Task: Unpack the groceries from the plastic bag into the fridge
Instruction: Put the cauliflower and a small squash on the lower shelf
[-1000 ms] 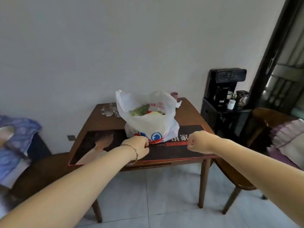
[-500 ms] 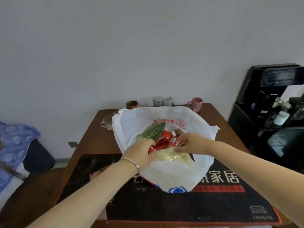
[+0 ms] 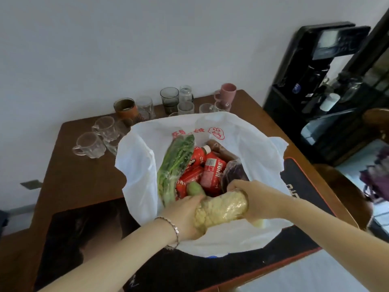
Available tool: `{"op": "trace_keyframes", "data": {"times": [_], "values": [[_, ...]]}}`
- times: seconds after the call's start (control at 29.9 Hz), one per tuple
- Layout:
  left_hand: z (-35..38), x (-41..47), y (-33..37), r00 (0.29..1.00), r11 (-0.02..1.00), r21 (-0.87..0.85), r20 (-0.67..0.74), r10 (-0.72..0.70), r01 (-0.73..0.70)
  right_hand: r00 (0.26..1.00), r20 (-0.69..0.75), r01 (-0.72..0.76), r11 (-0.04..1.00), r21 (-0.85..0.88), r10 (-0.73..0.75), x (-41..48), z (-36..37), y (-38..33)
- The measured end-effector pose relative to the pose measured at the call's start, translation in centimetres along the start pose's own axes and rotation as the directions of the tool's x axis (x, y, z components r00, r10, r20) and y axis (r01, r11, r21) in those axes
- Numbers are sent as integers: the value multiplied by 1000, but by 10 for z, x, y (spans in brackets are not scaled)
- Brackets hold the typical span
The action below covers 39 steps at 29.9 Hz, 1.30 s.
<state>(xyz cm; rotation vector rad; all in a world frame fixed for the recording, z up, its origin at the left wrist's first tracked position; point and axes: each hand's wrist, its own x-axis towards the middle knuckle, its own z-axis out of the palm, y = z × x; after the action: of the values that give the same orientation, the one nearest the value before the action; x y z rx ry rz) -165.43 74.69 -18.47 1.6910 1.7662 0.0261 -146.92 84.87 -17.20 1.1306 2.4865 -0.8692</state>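
A white plastic bag [image 3: 139, 165] with red print stands open on the wooden table [image 3: 84, 175]. Inside lie a wrapped bundle of green leafy vegetables [image 3: 175, 165], red juice bottles [image 3: 212, 173], a dark purple wrapped item [image 3: 233, 173] and a small green vegetable [image 3: 194, 188]. At the bag's near rim a plastic-wrapped cauliflower [image 3: 221, 209] is gripped from both sides: my left hand [image 3: 183, 216], with a bracelet on the wrist, holds its left end, and my right hand [image 3: 254, 199] holds its right end. No fridge is in view.
Several glass mugs and cups [image 3: 99, 135] and a pink mug [image 3: 226, 94] crowd the table's far edge by the white wall. A black mat [image 3: 88, 234] with a red border lies under the bag. A black drinks machine on a dark cabinet [image 3: 328, 66] stands to the right.
The view has closed in on the bag. Both hands went from the table's front edge into the bag and now grip the cauliflower, raised to the near rim.
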Motion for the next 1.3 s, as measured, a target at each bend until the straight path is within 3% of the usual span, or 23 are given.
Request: {"op": "trace_keyframes", "data": {"times": [0.2, 0.3, 0.4, 0.5, 0.57, 0.67, 0.77, 0.84, 0.9, 0.97, 1.04, 1.17, 1.3], "values": [[-24, -7, 3, 977, 963, -209, -166, 138, -171, 997, -72, 43, 998, 51, -40, -34, -29, -9], [-53, -12, 20, 933, 920, -278, -305, 188, -276, 996, -87, -23, 995, 95, 31, -29, -37, -3], [-63, -10, 36, 897, 912, -206, -350, 271, -356, 992, -118, -27, 993, 118, 41, -30, -32, 7], [-66, -4, 48, 891, 917, -146, -335, 307, -372, 950, -299, 116, 991, 74, -88, -55, -32, 3], [-71, 2, 52, 895, 918, -137, -315, 316, -372, 911, -399, 161, 979, 122, -100, -60, -34, 9], [-75, 16, 49, 850, 919, -38, -395, 347, -392, 893, -449, 130, 949, 289, 14, -61, -36, 20], [-59, 27, 31, 825, 952, -62, -517, 227, -301, 831, -532, 126, 876, 466, 163, -64, -32, 25], [-45, 33, 15, 877, 984, -42, -461, 137, -176, 790, -541, 96, 812, 576, 290, -63, -28, 29], [-35, 41, -1, 965, 985, 145, -231, 123, -91, 769, -522, 63, 767, 638, 370, -60, -27, 31], [-30, 55, -7, 987, 894, 419, 49, 151, -158, 776, -496, 41, 753, 656, 389, -59, -29, 30], [-27, 70, -10, 972, 782, 580, 187, 145, -228, 795, -478, 22, 771, 637, 372, -58, -32, 27], [-22, 91, -13, 972, 721, 659, 219, 85, -212, 826, -447, -4, 795, 607, 345, -57, -37, 21], [-17, 97, -18, 968, 734, 645, 244, 63, -211, 829, -435, -8, 784, 620, 353, -57, -35, 23]]}}
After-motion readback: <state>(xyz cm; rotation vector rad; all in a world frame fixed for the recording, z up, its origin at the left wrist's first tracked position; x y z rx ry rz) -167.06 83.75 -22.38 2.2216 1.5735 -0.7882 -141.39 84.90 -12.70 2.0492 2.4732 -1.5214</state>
